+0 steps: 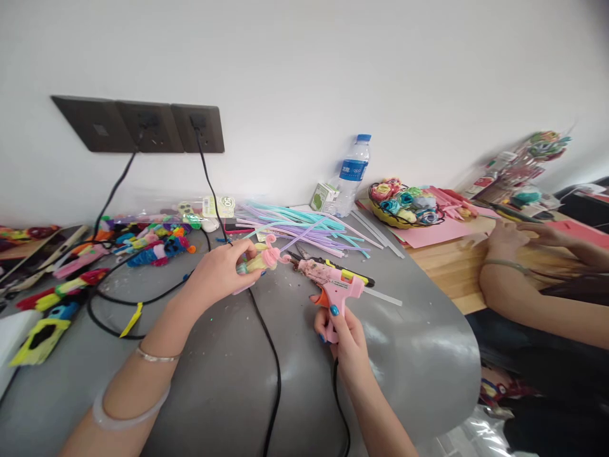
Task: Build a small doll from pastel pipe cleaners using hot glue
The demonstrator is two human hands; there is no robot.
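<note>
My left hand (219, 271) grips a small pink and yellow pipe-cleaner figure (264, 256) just above the grey table (419, 362). A pink hot glue gun (333, 285) is held in my right hand (343, 333), one finger at its orange trigger, its nozzle aimed left at the figure and almost touching it. The gun's black cord (340, 406) runs down past my right wrist. Behind the gun lies a pair of black and yellow pliers (339, 269).
A heap of pastel pipe cleaners (299, 225) lies behind my hands. Colourful finished pieces (143, 244) and black cables (114, 298) fill the left side. At the back stand a water bottle (353, 172), a small green carton (324, 197) and a basket of rosettes (404, 202). Another person's arms (533, 279) rest at right.
</note>
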